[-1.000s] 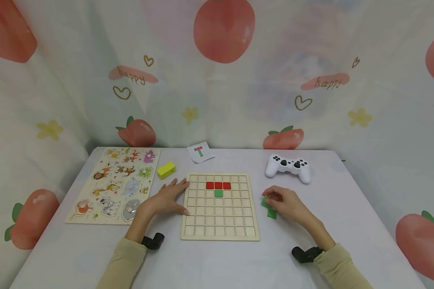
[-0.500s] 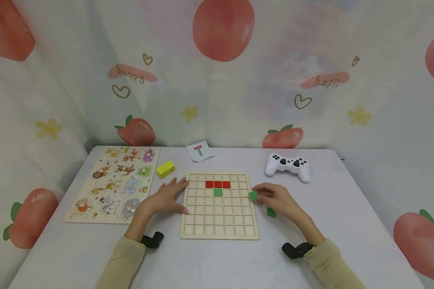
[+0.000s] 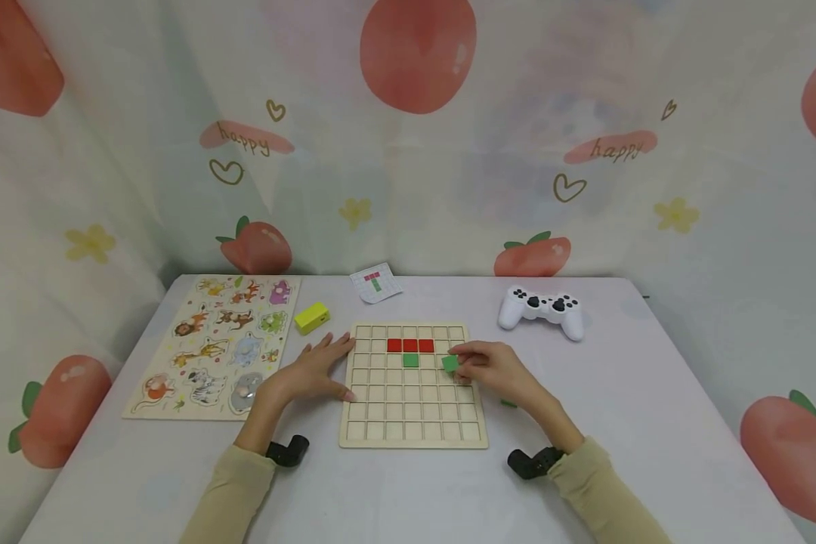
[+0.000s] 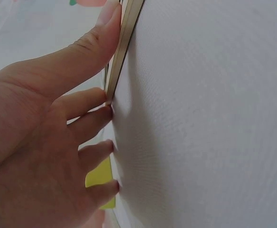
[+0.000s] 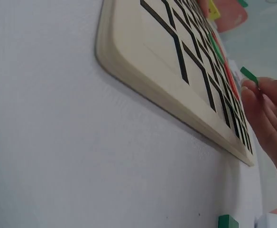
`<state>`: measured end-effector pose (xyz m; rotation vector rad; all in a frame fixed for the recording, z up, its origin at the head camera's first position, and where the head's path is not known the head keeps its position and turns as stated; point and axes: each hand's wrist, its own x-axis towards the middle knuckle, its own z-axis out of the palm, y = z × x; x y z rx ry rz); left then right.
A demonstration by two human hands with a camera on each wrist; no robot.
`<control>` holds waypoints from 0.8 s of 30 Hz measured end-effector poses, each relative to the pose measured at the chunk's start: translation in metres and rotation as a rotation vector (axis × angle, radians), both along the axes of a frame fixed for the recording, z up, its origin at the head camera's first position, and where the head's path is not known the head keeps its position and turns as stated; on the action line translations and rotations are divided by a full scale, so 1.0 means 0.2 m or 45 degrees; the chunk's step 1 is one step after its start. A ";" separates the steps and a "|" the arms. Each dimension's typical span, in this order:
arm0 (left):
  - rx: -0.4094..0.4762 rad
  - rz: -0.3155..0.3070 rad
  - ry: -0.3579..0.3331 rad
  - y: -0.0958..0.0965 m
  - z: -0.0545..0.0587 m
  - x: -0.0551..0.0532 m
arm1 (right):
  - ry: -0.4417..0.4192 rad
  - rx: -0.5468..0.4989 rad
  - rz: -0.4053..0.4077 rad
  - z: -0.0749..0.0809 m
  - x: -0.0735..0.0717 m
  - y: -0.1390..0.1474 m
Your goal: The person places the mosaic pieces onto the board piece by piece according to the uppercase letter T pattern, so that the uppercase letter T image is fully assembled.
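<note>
A square wooden grid board (image 3: 413, 431) lies flat on the table in the head view. Red tiles (image 3: 411, 345) form a row near its far side, with one green tile (image 3: 411, 360) directly below the middle one. My left hand (image 3: 309, 375) rests at the board's left edge, thumb and fingers spread and touching it. Over the board's right part, my right hand (image 3: 495, 370) pinches another green tile (image 3: 450, 363) by its edge; the right wrist view shows this tile (image 5: 249, 75) raised above the grid. One more green tile (image 3: 509, 403) lies on the table, partly hidden under the right hand.
An animal puzzle board (image 3: 227, 347) lies at the left, with a yellow block (image 3: 312, 319) beside it. Behind the grid board is a pattern card (image 3: 376, 283) printed with a pink and green T shape. A white game controller (image 3: 542, 311) sits at the back right.
My right hand has picked up a green tile from the table right of the board and carried it left over the grid. My left hand has stayed at the board's edge.
</note>
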<state>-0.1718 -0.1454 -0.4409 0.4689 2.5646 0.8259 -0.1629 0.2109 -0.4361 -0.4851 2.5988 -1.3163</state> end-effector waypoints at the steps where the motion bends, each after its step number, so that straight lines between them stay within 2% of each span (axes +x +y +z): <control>1: -0.004 -0.001 0.000 0.00 0.00 0.00 | -0.003 0.003 0.007 0.00 0.00 -0.01; 6: -0.001 0.005 -0.005 0.00 -0.01 0.00 | -0.026 0.031 0.033 0.00 -0.01 -0.06; 17: 0.005 0.006 -0.010 0.00 0.00 0.00 | 0.030 0.055 0.121 0.00 -0.03 -0.16; 24: 0.008 0.003 -0.005 0.00 0.00 0.00 | 0.011 0.109 0.147 -0.01 -0.04 -0.24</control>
